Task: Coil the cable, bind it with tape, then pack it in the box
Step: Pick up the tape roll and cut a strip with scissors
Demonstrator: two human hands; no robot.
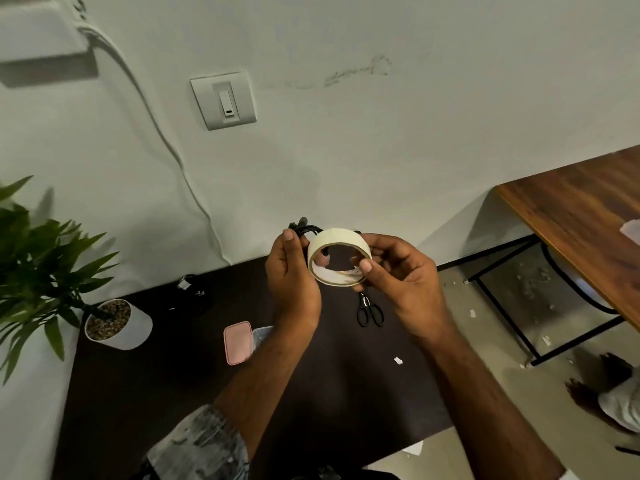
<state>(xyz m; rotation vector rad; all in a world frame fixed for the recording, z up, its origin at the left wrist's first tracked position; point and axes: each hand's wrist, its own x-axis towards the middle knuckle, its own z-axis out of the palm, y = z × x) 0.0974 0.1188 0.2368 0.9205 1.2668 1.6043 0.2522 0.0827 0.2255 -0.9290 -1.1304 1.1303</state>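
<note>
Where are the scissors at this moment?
In the head view, the scissors lie on the dark table, just below the right hand, right of the pink box.

It looks like a plain room in a home or small office: a painted wall (346, 150) with a light switch (224, 100), a dark desk (311, 375), a potted plant (45, 265), a wooden table (581, 209), and paper scraps on the floor (519, 289).
</note>
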